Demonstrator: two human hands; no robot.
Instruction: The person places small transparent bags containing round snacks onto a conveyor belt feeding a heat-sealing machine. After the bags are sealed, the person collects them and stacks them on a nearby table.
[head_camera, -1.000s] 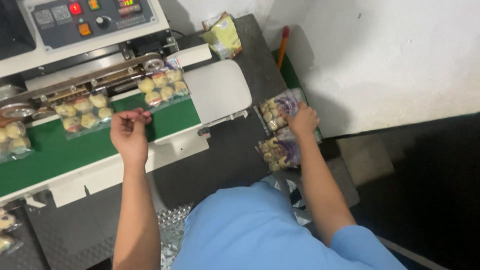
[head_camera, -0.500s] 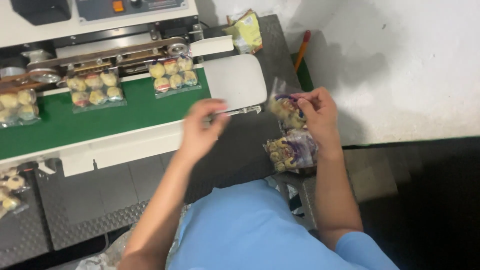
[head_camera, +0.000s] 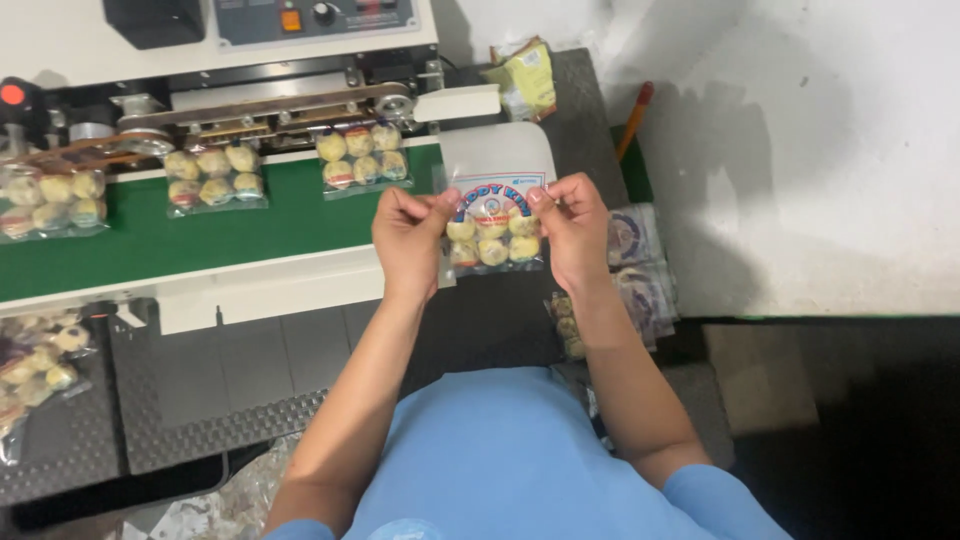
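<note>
A clear bag of round sweets (head_camera: 493, 228) with a printed blue and red top is stretched between both hands in front of me. My left hand (head_camera: 410, 238) pinches its upper left corner. My right hand (head_camera: 572, 225) pinches its upper right corner. The bag hangs just off the right end of the green conveyor belt (head_camera: 150, 240) of a sealing machine (head_camera: 250, 60). Three similar filled bags (head_camera: 362, 157) ride along the belt under the sealing rail.
More filled bags (head_camera: 630, 280) are stacked on the dark table at my right. Sealed bags (head_camera: 35, 355) pile at the lower left below the belt. A yellow packet (head_camera: 527, 80) and an orange-handled tool (head_camera: 634, 118) lie at the back right, near the white wall.
My right hand lifted a bag from the stack at the right. My left hand came off the belt and took the bag's other corner. The belt's bags have shifted left.
</note>
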